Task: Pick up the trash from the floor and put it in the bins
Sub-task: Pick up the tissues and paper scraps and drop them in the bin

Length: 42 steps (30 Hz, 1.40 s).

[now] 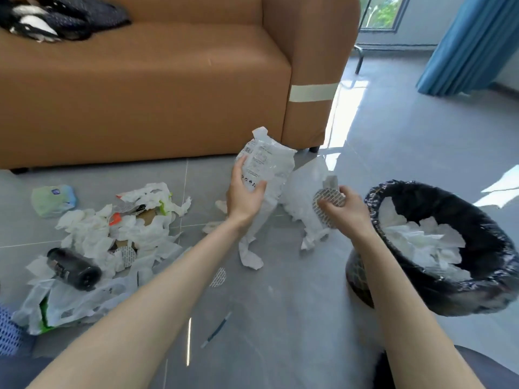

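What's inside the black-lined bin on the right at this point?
The bin holds a heap of crumpled white tissue that reaches partway up its black liner. Anything under that heap is covered, and the bin's bottom cannot be seen.

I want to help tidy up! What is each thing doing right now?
Printed wrapper: held up in the left grip.
Round foil seal: held in the right grip.
Bin: open, partly full of white tissues.
Black bottle: lying on its side on the floor.
Tissue pile: scattered on the floor.
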Each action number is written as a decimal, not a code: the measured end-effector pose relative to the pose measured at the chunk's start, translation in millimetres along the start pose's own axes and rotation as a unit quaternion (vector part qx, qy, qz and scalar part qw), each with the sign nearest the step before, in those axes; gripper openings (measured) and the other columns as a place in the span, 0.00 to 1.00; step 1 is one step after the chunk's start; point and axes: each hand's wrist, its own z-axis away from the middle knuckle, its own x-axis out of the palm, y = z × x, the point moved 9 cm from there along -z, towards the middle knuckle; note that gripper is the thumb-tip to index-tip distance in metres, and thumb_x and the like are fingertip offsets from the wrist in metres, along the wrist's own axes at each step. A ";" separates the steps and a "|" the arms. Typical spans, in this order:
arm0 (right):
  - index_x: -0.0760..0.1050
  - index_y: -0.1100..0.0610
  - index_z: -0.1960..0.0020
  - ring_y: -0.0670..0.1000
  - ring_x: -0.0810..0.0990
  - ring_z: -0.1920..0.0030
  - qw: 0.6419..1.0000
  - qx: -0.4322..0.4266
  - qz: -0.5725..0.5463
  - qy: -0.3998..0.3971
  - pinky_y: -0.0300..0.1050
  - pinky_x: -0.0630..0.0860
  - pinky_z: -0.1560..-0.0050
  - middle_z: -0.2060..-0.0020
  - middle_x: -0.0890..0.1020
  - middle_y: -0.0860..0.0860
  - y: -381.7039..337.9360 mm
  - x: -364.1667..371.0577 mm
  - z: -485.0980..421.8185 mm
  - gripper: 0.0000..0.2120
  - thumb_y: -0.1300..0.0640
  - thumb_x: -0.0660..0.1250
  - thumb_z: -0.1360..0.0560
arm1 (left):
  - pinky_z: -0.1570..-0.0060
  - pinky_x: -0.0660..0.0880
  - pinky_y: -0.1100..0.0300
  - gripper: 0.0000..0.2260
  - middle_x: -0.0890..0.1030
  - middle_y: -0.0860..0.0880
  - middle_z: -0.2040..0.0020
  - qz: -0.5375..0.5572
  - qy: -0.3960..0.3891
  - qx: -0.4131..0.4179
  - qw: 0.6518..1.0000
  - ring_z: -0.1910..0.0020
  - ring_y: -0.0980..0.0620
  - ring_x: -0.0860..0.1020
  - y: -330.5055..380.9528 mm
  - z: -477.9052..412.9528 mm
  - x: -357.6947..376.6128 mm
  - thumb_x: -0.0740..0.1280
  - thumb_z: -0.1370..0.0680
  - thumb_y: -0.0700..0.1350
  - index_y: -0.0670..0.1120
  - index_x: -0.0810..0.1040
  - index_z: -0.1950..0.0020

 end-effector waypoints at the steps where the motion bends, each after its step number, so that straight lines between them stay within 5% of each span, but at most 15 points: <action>1: 0.73 0.57 0.41 0.54 0.80 0.55 1.000 -0.002 -0.008 0.023 0.54 0.79 0.50 0.56 0.80 0.52 -1.1 -21.2 -0.8 0.14 0.56 0.68 0.25 | 0.41 0.63 0.70 0.28 0.68 0.54 0.29 0.013 -0.016 0.010 1.000 0.34 0.57 0.69 15.9 0.6 12.8 0.68 0.24 0.40 0.52 0.62 0.27; 8: 0.71 0.54 0.43 0.56 0.82 0.52 0.979 0.030 -0.072 0.189 0.59 0.78 0.47 0.53 0.81 0.52 30.9 -163.8 13.9 0.14 0.54 0.70 0.26 | 0.31 0.64 0.59 0.30 0.64 0.53 0.27 0.120 -0.130 0.025 0.984 0.31 0.55 0.65 110.2 25.1 133.4 0.68 0.24 0.39 0.53 0.60 0.26; 12: 0.71 0.57 0.39 0.51 0.78 0.58 0.961 0.051 -0.098 0.253 0.49 0.78 0.53 0.56 0.78 0.49 62.3 -211.2 27.9 0.16 0.56 0.69 0.25 | 0.41 0.63 0.69 0.29 0.64 0.60 0.37 0.164 -0.175 0.004 0.971 0.40 0.62 0.64 130.7 52.3 198.1 0.67 0.23 0.40 0.53 0.59 0.25; 16: 0.73 0.57 0.40 0.52 0.78 0.55 0.946 0.084 -0.100 0.296 0.49 0.77 0.51 0.53 0.80 0.52 96.4 -234.2 35.3 0.16 0.55 0.69 0.25 | 0.35 0.71 0.54 0.29 0.70 0.52 0.32 0.218 -0.198 -0.076 0.953 0.37 0.52 0.73 109.0 72.6 246.3 0.66 0.23 0.39 0.56 0.58 0.27; 19: 0.72 0.57 0.38 0.51 0.77 0.56 0.936 0.098 -0.097 0.323 0.45 0.73 0.54 0.54 0.78 0.49 111.8 -242.2 39.6 0.16 0.55 0.68 0.24 | 0.33 0.69 0.48 0.30 0.67 0.48 0.28 0.176 -0.227 -0.120 0.951 0.33 0.48 0.71 80.0 90.3 266.6 0.64 0.22 0.38 0.57 0.55 0.26; 21: 0.72 0.57 0.38 0.50 0.75 0.56 0.925 0.101 -0.091 0.356 0.43 0.70 0.54 0.54 0.78 0.49 117.9 -250.9 44.8 0.15 0.55 0.67 0.24 | 0.33 0.68 0.58 0.30 0.61 0.49 0.25 0.106 -0.266 -0.124 0.950 0.33 0.51 0.70 60.3 103.8 277.2 0.62 0.21 0.38 0.55 0.53 0.24; 23: 0.72 0.57 0.39 0.50 0.75 0.56 0.914 0.105 -0.095 0.381 0.41 0.68 0.55 0.54 0.78 0.49 122.8 -256.0 48.9 0.14 0.55 0.67 0.23 | 0.46 0.71 0.70 0.29 0.59 0.50 0.24 0.007 -0.316 -0.114 0.942 0.43 0.57 0.74 45.3 115.9 283.7 0.61 0.20 0.39 0.52 0.52 0.23; 25: 0.73 0.57 0.40 0.49 0.75 0.56 0.909 0.111 -0.106 0.388 0.39 0.67 0.55 0.54 0.78 0.48 127.7 -258.1 49.5 0.13 0.55 0.66 0.23 | 0.42 0.71 0.63 0.28 0.60 0.47 0.24 -0.107 -0.352 -0.067 0.928 0.40 0.51 0.74 37.8 121.4 289.6 0.61 0.20 0.41 0.50 0.53 0.23; 27: 0.74 0.57 0.40 0.49 0.76 0.56 0.915 0.112 -0.129 0.365 0.39 0.70 0.56 0.54 0.79 0.49 130.1 -253.4 44.4 0.13 0.56 0.66 0.23 | 0.30 0.62 0.53 0.26 0.52 0.42 0.23 -0.221 -0.382 -0.003 0.897 0.26 0.44 0.60 37.2 123.8 296.2 0.62 0.20 0.44 0.46 0.57 0.24; 30: 0.74 0.59 0.40 0.52 0.79 0.54 0.949 0.134 -0.132 0.255 0.37 0.73 0.62 0.53 0.80 0.52 136.3 -226.7 27.0 0.13 0.59 0.67 0.23 | 0.27 0.52 0.47 0.15 0.37 0.41 0.23 -0.331 -0.386 0.063 0.859 0.24 0.40 0.38 36.5 121.0 295.9 0.61 0.20 0.46 0.43 0.70 0.35; 35: 0.63 0.53 0.28 0.55 0.77 0.44 0.974 0.174 -0.071 0.128 0.53 0.78 0.44 0.39 0.74 0.53 151.2 -180.7 11.3 0.30 0.63 0.69 0.27 | 0.25 0.45 0.49 0.15 0.48 0.42 0.22 -0.378 -0.342 0.152 0.847 0.23 0.42 0.40 35.8 106.6 275.4 0.61 0.20 0.49 0.45 0.74 0.36; 42: 0.64 0.46 0.28 0.56 0.75 0.38 0.967 0.185 0.170 -0.050 0.49 0.74 0.39 0.32 0.72 0.53 168.5 -123.3 -4.1 0.32 0.64 0.68 0.28 | 0.25 0.51 0.51 0.25 0.51 0.44 0.22 -0.344 -0.361 0.129 0.857 0.23 0.46 0.47 17.3 104.3 258.8 0.59 0.20 0.50 0.45 0.60 0.24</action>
